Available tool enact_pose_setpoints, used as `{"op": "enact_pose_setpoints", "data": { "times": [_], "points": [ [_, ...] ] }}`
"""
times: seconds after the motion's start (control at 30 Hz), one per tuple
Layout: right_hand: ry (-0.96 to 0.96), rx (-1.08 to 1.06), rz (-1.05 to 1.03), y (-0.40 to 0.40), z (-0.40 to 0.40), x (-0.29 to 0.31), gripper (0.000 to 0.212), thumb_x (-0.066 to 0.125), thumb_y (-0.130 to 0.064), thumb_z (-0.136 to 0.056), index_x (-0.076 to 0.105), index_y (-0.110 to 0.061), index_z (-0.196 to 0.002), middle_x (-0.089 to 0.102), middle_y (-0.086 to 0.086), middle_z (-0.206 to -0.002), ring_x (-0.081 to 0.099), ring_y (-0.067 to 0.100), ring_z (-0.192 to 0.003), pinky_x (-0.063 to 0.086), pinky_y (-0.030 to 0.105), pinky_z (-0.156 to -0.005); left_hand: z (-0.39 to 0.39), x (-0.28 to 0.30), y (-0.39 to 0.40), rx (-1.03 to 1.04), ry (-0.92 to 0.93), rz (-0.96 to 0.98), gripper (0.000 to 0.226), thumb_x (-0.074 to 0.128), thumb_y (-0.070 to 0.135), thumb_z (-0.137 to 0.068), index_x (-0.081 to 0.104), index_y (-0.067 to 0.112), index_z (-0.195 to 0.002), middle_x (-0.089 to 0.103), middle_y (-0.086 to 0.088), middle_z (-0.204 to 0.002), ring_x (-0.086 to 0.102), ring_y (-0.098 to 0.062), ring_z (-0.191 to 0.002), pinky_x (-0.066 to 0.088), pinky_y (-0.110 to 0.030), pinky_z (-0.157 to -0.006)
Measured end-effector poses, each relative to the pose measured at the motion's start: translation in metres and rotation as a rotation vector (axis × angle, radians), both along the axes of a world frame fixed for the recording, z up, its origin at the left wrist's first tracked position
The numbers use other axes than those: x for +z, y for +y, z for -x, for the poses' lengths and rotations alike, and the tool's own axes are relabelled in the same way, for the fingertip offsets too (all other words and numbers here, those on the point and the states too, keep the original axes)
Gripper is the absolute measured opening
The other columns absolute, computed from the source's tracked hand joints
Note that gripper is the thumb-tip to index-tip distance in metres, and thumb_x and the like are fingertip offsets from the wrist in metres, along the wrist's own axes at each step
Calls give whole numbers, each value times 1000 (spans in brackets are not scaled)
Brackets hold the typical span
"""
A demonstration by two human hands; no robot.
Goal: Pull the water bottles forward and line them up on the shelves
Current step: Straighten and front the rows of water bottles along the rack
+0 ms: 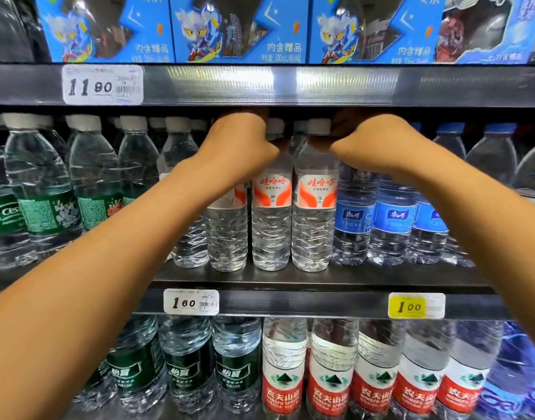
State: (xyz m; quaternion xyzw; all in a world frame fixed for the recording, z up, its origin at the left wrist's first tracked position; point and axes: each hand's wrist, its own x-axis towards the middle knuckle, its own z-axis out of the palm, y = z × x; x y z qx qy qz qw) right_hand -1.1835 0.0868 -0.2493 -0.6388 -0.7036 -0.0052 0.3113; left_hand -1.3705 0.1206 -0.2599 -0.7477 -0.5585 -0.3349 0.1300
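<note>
Red-labelled bottles (314,207): upright at the middle shelf (290,278) front, between green-labelled bottles (42,192) and blue-labelled bottles (393,216).
Left hand (239,144): at the necks; fingers curl out of sight, grip unclear.
Right hand (372,140): beside a white cap (319,126); fingers hidden, grip unclear.
Price tags: 1.60 tag (191,302), yellow 1.00 tag (416,305).
Above: blue cartoon boxes (239,28).

The necks of two orange-labelled bottles (293,207) on the middle shelf (290,277) were gripped by the left hand (242,140) and right hand (369,140).
</note>
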Motion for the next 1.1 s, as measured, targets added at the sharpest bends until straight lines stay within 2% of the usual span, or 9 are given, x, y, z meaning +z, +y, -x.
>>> {"op": "enact_pose_setpoints", "data": {
  "times": [0.07, 0.2, 0.3, 0.43, 0.53, 0.6, 0.87, 0.97, 1.1],
  "points": [
    [7, 31, 0, 0, -2, 0, 58, 65, -60, -83, 73, -5, -100, 73, 15, -93, 65, 32, -85, 53, 41, -70, 0, 2, -2, -12, 8, 45, 41, 60, 42, -89, 70, 4, -100, 69, -17, -94, 57, -27, -75, 48, -36, -62],
    [-42, 0, 18, -1, -4, -1, 69, 71, -67, -73, 68, 2, -77, 63, 17, -73, 48, 22, -68, 38, 33, -57, 2, 6, -4, -40, -16, 94, 41, 65, 45, -87, 70, 7, -102, 69, -15, -97, 62, -30, -86, 51, -38, -70],
    [-20, -5, 9, 3, -1, -1, 67, 73, -60, -77, 70, 4, -94, 69, 23, -90, 45, 19, -67, 44, 35, -57, 3, 3, -3, -23, -29, 98, 29, 64, 33, -90, 67, 4, -96, 64, -16, -86, 54, -29, -77, 39, -31, -56],
    [-46, -20, 48, 1, 2, 0, 57, 71, -65, -76, 65, -8, -74, 58, 6, -66, 49, 20, -61, 40, 27, -51, 2, 2, -8, -89, -88, 49, 40, 69, 50, -85, 66, 21, -112, 66, -3, -91, 57, -26, -81, 37, -26, -56],
    [-131, -30, 64, 2, 2, 1, 53, 62, -57, -88, 69, -5, -88, 66, 12, -85, 57, 26, -79, 40, 32, -61, 2, 2, -8, -72, -141, 77, 35, 69, 55, -82, 67, 21, -88, 58, 1, -71, 47, -15, -60, 31, -20, -46],
    [-148, -22, 64, 3, 4, 1, 52, 59, -53, -91, 71, -2, -98, 68, 17, -99, 59, 28, -88, 40, 32, -68, 2, 3, -7, -63, -137, 86, 38, 69, 55, -83, 63, 18, -87, 55, 4, -66, 44, -8, -57, 30, -21, -45],
    [-178, -40, 36, -4, 9, 6, 58, 64, -63, -81, 57, -8, -64, 50, 8, -60, 45, 21, -56, 36, 30, -51, -2, 1, -4, -44, -44, 52, 30, 65, 29, -91, 64, 14, -118, 68, -15, -101, 61, -31, -89, 48, -35, -69],
    [-185, -60, 65, -3, 7, 4, 49, 60, -46, -90, 47, -9, -61, 42, 7, -60, 39, 20, -57, 34, 31, -57, -1, 1, -2, -48, -54, 74, 35, 66, 34, -91, 63, 13, -119, 68, -15, -104, 61, -32, -92, 50, -38, -73],
    [-169, -92, 53, -4, 7, 4, 49, 54, -27, -94, 34, -2, -56, 28, 4, -55, 27, 18, -52, 23, 30, -52, -1, 2, -1, -42, -84, 82, 36, 65, 38, -92, 62, 12, -116, 59, -6, -77, 50, -20, -65, 38, -30, -52]
  ]
}}
